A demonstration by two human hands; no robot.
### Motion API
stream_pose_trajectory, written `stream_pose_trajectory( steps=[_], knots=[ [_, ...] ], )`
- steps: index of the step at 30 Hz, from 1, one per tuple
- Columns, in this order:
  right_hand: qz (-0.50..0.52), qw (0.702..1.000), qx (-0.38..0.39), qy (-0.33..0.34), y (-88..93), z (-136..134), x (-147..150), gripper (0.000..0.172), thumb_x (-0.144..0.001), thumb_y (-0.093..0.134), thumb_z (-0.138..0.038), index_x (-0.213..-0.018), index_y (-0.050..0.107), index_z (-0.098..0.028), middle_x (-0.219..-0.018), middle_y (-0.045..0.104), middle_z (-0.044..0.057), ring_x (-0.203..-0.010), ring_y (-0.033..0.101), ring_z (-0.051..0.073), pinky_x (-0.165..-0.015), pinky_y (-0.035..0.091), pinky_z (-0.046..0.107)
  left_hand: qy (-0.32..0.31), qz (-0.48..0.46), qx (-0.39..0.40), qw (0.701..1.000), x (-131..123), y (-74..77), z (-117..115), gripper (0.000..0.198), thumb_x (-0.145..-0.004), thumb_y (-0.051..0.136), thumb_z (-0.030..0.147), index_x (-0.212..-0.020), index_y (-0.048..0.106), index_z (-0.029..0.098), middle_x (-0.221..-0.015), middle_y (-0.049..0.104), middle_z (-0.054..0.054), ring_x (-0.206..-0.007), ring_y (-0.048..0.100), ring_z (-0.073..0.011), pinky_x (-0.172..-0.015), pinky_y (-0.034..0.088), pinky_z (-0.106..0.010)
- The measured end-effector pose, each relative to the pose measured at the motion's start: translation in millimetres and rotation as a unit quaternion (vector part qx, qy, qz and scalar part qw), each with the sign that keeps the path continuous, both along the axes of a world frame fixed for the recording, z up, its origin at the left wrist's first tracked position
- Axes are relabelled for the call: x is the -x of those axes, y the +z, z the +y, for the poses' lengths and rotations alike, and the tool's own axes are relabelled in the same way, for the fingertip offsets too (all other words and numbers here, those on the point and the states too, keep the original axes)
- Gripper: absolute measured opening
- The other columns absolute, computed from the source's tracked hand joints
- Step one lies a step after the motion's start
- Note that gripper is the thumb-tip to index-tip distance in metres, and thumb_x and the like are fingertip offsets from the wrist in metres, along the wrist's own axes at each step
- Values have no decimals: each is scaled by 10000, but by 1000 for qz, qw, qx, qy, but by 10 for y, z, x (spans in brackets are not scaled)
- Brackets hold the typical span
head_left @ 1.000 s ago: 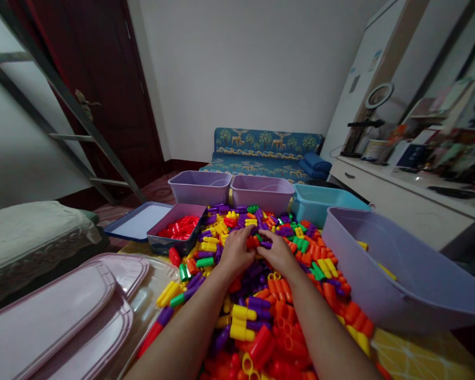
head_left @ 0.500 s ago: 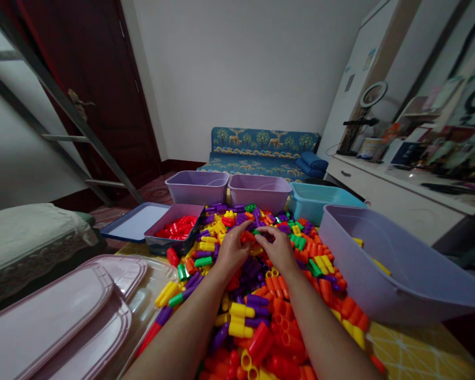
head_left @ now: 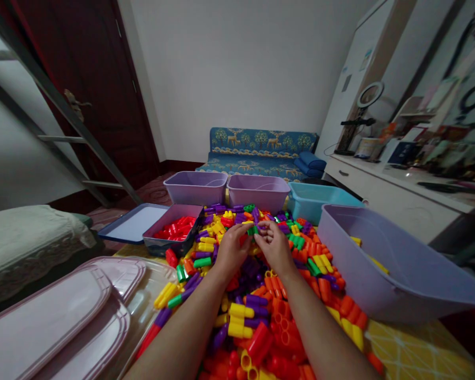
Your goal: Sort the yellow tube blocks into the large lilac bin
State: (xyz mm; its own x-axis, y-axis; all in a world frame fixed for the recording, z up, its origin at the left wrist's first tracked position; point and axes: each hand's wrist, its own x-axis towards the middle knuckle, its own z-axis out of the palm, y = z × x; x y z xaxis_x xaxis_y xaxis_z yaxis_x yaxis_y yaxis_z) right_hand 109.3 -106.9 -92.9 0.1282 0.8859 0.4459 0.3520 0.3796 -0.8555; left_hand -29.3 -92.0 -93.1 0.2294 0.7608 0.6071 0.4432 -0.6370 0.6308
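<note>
Over the middle of a big pile of coloured plastic pieces (head_left: 275, 285), my two hands are close together. A small green piece (head_left: 253, 230) sits between their fingertips. My left hand (head_left: 234, 247) is closed, its thumb and fingers pinching at the piece from the left. From the right, my right hand (head_left: 274, 245) has its fingers curled and its thumb near the same piece. Red, orange, yellow, green and purple pieces lie beneath and around both hands.
A box of red pieces (head_left: 173, 205) stands at left beside a blue-rimmed lid (head_left: 136, 224). Two purple bins (head_left: 195, 188) (head_left: 258, 192) and a turquoise bin (head_left: 324, 196) are behind the pile. A larger purple bin (head_left: 396, 264) is at right, pink lids (head_left: 55, 316) at left.
The hands have come closer together, and the green piece now shows between the fingertips of both. The right hand's fingers have curled in more. The view has shifted slightly.
</note>
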Motion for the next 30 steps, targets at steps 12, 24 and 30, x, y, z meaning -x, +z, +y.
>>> stream_pose_trajectory(
  steps=[12,24,30],
  knots=[
    [139,987,49,-60,196,180,-239,214,-676,609,-322,-839,652,-191,-625,628,0,-540,621,164,-503,519,266,16,95,41,994,7,-58,13,362,-901,499,358,-1191,628,184,-1201,638,-98,-1133,582,-219,-1006,444,-351],
    [119,973,2,-198,426,775,-791,662,-638,638,-234,-1284,514,-161,-1278,579,181,-1000,648,244,-795,538,378,37,104,55,992,15,-78,14,391,-852,566,317,-1212,607,172,-1207,619,-108,-1134,567,-234,-1000,446,-381],
    [-115,971,36,-205,-156,477,-763,466,-703,615,-270,-1157,610,-165,-1132,672,141,-1058,631,268,-945,466,441,90,107,57,989,31,-129,27,399,-815,599,250,-1208,593,182,-1201,602,-109,-1127,571,-234,-989,460,-379]
  ],
)
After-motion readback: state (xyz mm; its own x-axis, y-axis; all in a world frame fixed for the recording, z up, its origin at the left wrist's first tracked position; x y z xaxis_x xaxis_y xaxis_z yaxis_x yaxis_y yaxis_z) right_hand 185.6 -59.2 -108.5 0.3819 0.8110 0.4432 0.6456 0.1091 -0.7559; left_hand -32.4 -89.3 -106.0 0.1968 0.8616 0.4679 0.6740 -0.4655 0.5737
